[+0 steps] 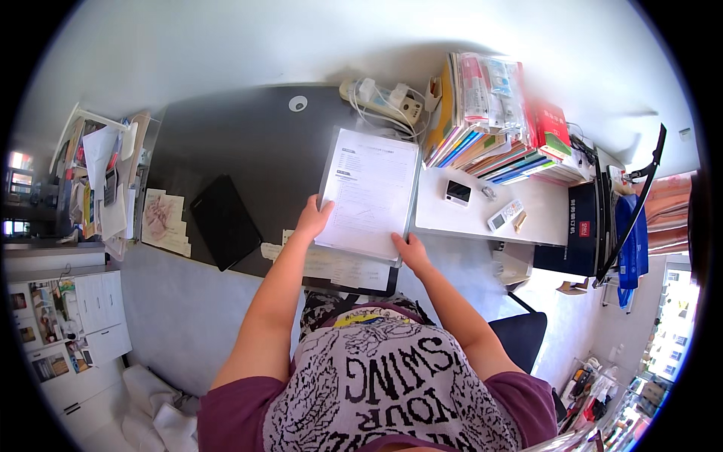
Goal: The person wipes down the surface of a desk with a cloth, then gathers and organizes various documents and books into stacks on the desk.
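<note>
Between my two hands is a stack of printed paper sheets (370, 192), its edges showing what looks like a clear sleeve or folder. My left hand (314, 218) grips the stack's left edge, thumb on the top sheet. On the lower right corner, my right hand (412, 252) holds it the same way. The stack is over the dark desk (254, 135), its right edge beside a white desktop (435, 217). Whether it rests on the surface or is lifted, I cannot tell. Partly under it, pale paper pieces with writing (361, 275) lie along the desk's front edge.
A black laptop or tablet (226, 220) lies left. A power strip (384, 100) with cables sits behind the stack. Piled books (497, 152) stand right, with a small white device (458, 192) and a remote control (505, 215) before them. A dark chair (519, 336) is at right.
</note>
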Motion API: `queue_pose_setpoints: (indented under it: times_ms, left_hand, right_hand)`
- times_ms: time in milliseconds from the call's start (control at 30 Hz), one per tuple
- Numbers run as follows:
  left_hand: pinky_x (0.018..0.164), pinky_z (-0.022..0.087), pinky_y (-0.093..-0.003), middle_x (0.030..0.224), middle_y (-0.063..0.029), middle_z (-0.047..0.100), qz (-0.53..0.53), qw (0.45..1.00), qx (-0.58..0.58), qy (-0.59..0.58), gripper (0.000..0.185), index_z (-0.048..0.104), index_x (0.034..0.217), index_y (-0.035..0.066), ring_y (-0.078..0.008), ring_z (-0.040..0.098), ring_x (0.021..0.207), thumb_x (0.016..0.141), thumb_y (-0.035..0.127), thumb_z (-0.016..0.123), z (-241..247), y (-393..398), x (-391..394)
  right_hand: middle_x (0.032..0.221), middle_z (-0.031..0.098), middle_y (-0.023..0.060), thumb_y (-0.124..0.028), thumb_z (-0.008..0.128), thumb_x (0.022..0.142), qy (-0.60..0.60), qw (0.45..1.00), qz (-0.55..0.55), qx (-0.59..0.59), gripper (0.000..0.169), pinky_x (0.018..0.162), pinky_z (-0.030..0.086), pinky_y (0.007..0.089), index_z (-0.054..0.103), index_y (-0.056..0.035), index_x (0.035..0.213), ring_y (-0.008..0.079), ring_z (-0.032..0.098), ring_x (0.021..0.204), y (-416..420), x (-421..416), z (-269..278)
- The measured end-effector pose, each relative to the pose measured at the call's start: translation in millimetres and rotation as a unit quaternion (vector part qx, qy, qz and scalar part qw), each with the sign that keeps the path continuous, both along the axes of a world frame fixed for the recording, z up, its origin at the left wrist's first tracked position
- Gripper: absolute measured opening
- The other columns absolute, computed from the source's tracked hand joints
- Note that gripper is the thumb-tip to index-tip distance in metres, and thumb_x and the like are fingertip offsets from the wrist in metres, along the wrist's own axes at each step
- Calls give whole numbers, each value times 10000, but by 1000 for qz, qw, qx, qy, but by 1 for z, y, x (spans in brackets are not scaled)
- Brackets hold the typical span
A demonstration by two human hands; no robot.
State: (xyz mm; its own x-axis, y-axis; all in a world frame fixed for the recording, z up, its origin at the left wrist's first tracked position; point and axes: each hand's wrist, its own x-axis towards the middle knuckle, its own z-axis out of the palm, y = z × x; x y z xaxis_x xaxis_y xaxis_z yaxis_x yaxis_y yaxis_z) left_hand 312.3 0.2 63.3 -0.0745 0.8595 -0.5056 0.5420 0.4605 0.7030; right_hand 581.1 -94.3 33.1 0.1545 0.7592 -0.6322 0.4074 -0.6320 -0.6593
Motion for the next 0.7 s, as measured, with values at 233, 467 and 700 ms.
queue_pose_setpoints:
  times_ms: [233, 467, 700]
  left_hand:
    - [950, 384, -458, 1182, -198, 539, 121, 891, 286, 332, 492, 496, 1217, 38, -356, 490, 1113, 812, 267, 655, 24, -39, -151]
    - [822, 475, -483, 1194, -173, 490, 422, 903, -78, 14, 722, 423, 1214, 31, -324, 483, 1093, 740, 477, 734, -56, -120, -321]
    - [584, 470, -384, 1014, -105, 500, 412, 889, -156, -126, 617, 468, 1062, 57, -241, 516, 844, 702, 448, 781, -38, -110, -302]
  right_hand:
    - [671, 555, 27, -287, 619, 880, -104, 966, -77, 222, 317, 546, 430, 285, 600, 7, 997, 113, 523, 616, 22, 10, 73]
    - [742, 571, -3, -135, 601, 857, 46, 810, -55, 582, 107, 585, 403, 250, 603, -35, 894, 101, 494, 633, 17, -80, 317]
    - [647, 454, -4, -455, 569, 847, 53, 605, 161, 778, 406, 408, 286, 245, 509, -138, 1093, 95, 347, 499, -12, -153, 401]
